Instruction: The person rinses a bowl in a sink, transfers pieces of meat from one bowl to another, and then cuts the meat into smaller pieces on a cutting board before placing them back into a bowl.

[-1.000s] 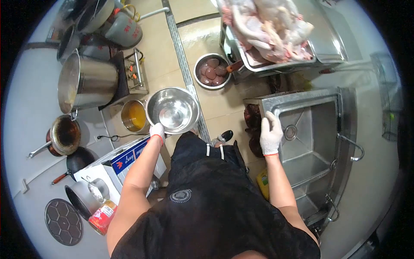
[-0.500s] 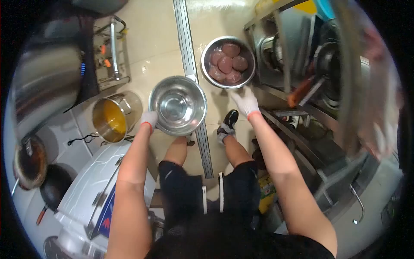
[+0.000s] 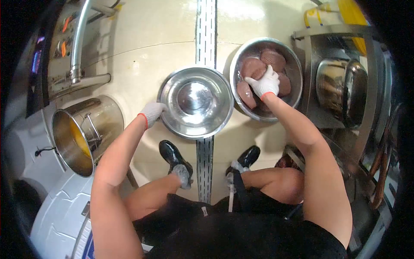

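Note:
An empty steel bowl (image 3: 196, 101) stands on the floor over the drain strip. My left hand (image 3: 153, 113), in a white glove with a red cuff, has its fingers closed on the bowl's left rim. To the right is a second steel bowl (image 3: 294, 93) with several reddish-brown rounded pieces (image 3: 273, 60) inside. My right hand (image 3: 266, 83), gloved the same way, is in that bowl with its fingers spread, touching a piece (image 3: 253, 68) near the middle. What lies under the palm is hidden.
A tall steel pot (image 3: 103, 116) with yellow contents stands at left. The slotted drain (image 3: 206, 34) runs along the tiled floor. A metal rack (image 3: 307, 64) borders the right, with a shiny steel container (image 3: 332, 88) on it. Metal pipes (image 3: 79, 39) are at upper left.
My right hand has gone from the rim of the right bowl to the pieces inside. Both bowls look nearer, and my view has come lower. The left hand stays at its bowl's rim.

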Motion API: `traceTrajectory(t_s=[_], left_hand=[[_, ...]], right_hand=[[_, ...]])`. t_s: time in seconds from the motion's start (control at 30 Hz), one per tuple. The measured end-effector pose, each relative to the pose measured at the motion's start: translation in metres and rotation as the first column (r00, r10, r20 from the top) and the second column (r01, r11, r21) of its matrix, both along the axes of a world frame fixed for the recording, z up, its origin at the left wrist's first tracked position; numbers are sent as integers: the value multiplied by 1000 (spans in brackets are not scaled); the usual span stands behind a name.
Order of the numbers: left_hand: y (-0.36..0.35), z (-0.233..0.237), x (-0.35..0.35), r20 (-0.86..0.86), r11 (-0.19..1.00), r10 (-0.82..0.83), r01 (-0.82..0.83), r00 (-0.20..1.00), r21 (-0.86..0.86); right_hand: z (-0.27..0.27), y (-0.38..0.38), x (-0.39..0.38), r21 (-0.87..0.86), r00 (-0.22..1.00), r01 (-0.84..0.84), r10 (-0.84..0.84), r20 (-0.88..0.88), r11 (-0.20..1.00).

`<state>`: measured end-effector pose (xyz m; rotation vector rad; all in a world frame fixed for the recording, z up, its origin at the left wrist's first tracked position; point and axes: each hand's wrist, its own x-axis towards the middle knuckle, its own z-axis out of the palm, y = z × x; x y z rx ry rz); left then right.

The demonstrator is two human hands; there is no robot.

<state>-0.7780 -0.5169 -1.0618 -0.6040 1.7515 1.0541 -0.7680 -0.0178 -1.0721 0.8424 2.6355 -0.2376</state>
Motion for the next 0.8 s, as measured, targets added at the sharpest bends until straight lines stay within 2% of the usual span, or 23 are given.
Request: traceTrajectory(t_s=[0.07,0.1,0.13,0.2,0.23,0.27,0.3,0.33,0.37,0.4,0.47,0.5,0.53,0.57,0.6,0.63,0.67,0.7,0.73,0.77,0.8], left_hand=[[-4,-20,2,10,997,-67,66,998,25],[2,-20,5,58,999,13,-15,998,36],[2,-21,11,53,999,30,-32,998,32],[2,-15,12,-16,999,29,-29,999,13],[4,1,16,-137,998,34,-26,990,63],[-1,0,26,-133,998,33,-26,991,53],[-5,-10,35,-411,950,-237,123,880,-286],[-6,-17,38,-541,778,-542,142,643,-612],[5,4,42,-620,739,-613,77,490,-670],[19,27,39,-622,744,-614,92,486,-662],[48,59,31,-738,919,-391,269,550,-287],[64,56,33,-734,919,-390,282,555,-276],[79,51,31,-494,983,-89,158,865,98],[95,47,29,-84,918,151,-108,985,382],[109,46,26,377,747,262,-434,888,503],[118,45,32,406,618,227,-453,885,643],[109,-20,37,480,415,280,-556,831,721],[97,-43,36,468,499,294,-552,833,668],[93,-43,37,459,578,315,-552,831,601],[89,-43,48,461,580,327,-560,825,592],[94,-25,58,450,594,406,-604,795,531]], right_hand=[[8,5,-1,-54,999,-43,41,-28,998],[0,17,7,-90,989,-77,65,-130,993],[10,22,9,-169,988,-58,33,-149,984],[-3,58,18,-377,973,-131,45,-227,917],[-9,83,21,-541,968,-109,-36,-250,834],[-11,98,31,-688,962,-76,-129,-241,722],[7,92,39,-855,917,40,-359,-174,517],[20,94,44,-977,890,26,-449,-73,212],[25,95,51,-991,844,125,-522,128,-40],[32,94,57,-937,773,196,-542,329,-288],[80,40,54,-917,864,154,-399,305,-368],[90,3,52,-981,935,64,-333,123,-184],[98,-33,48,-999,974,-53,-222,-51,-5],[111,-64,48,-975,986,-141,-64,-154,173],[122,-86,50,-910,967,-254,109,-231,329],[118,-99,53,-918,966,-255,113,-231,304],[109,-102,57,-927,965,-256,122,-231,276],[99,-93,56,-873,936,-351,122,-329,338],[100,-77,51,-779,875,-477,130,-467,408],[102,-58,51,-804,933,-354,118,-340,478],[108,-38,49,-808,973,-226,93,-210,543]])
